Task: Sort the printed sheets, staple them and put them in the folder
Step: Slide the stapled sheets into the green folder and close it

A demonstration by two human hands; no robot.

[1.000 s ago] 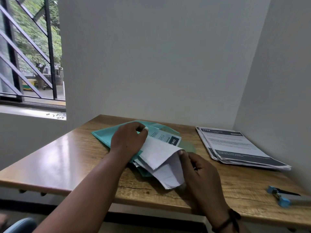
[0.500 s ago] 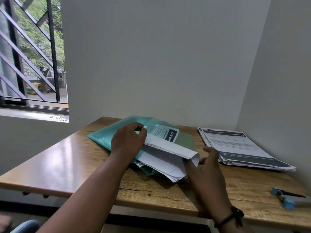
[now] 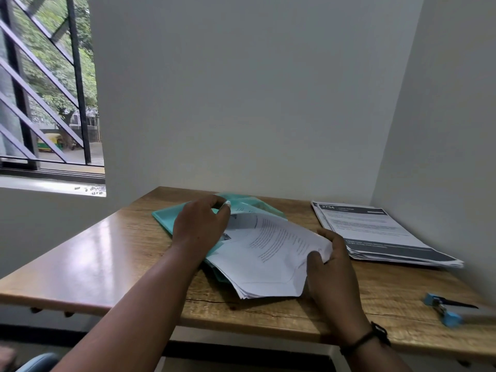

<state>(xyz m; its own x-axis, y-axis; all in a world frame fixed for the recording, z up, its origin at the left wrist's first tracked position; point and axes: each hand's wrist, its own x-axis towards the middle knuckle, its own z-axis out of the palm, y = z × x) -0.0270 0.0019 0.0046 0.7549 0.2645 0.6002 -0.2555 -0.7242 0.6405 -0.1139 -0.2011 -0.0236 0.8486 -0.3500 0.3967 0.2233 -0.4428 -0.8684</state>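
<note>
A teal plastic folder [image 3: 166,218] lies on the wooden table [image 3: 107,253]. A bundle of white printed sheets [image 3: 268,253] sticks out of its near side, bent and partly curled. My left hand [image 3: 200,226] grips the folder's upper flap, holding it up over the sheets. My right hand [image 3: 331,264] pinches the right edge of the bundle between thumb and fingers. How far the sheets reach inside the folder is hidden by my left hand.
A fanned stack of printed sheets [image 3: 375,232] with dark header bars lies at the right by the wall. A blue stapler [image 3: 445,310] lies near the table's front right edge. Walls close the back and right; a barred window [image 3: 45,98] is at the left.
The folded-over white sheets have been flattened out, printed side now up. My right hand moved from under the bundle's corner to grip its right edge. My left hand stayed on the folder flap.
</note>
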